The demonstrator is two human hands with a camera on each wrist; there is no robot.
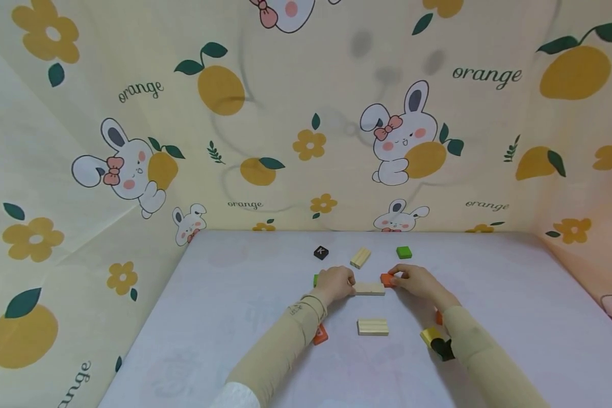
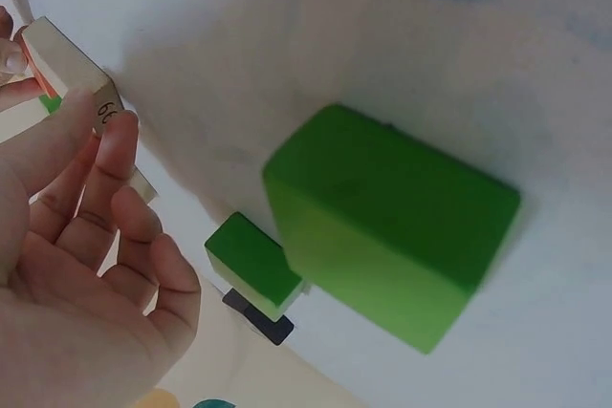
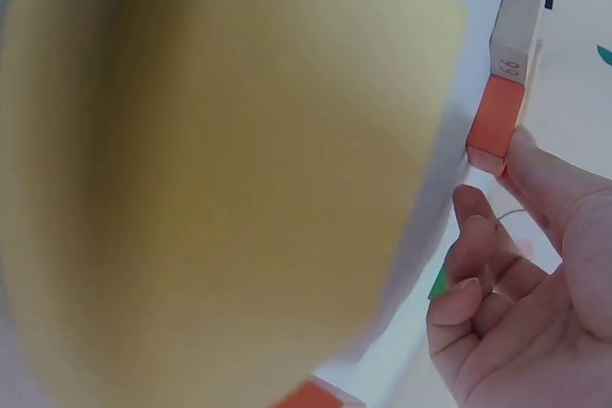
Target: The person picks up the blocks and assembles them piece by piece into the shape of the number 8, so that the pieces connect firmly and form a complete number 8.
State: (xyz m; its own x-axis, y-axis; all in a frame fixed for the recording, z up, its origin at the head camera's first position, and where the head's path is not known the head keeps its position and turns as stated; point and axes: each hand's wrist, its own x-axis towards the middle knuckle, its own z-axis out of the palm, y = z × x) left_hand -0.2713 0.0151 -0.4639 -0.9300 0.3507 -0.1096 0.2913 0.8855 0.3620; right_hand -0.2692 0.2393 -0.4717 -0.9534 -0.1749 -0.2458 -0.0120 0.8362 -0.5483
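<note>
My left hand (image 1: 335, 283) pinches the left end of a long pale wooden block (image 1: 369, 289) that lies across the middle of the table. In the left wrist view the number 66 shows on the end of this wooden block (image 2: 69, 62). At its other end, my right hand (image 1: 419, 281) holds a small orange block (image 1: 387, 280) between thumb and finger. The right wrist view shows this orange block (image 3: 496, 117) up against the wooden block's end. Part of a green block (image 1: 315, 280) peeks out behind my left hand; it looms large in the left wrist view.
At the back lie a black block with a K (image 1: 321, 253), a pale wooden block (image 1: 360, 258) and a green block (image 1: 404, 253). Nearer are an orange block (image 1: 320, 334), a wooden block (image 1: 373, 327), a yellow block (image 1: 430, 335) and a part-hidden orange piece (image 1: 440, 317).
</note>
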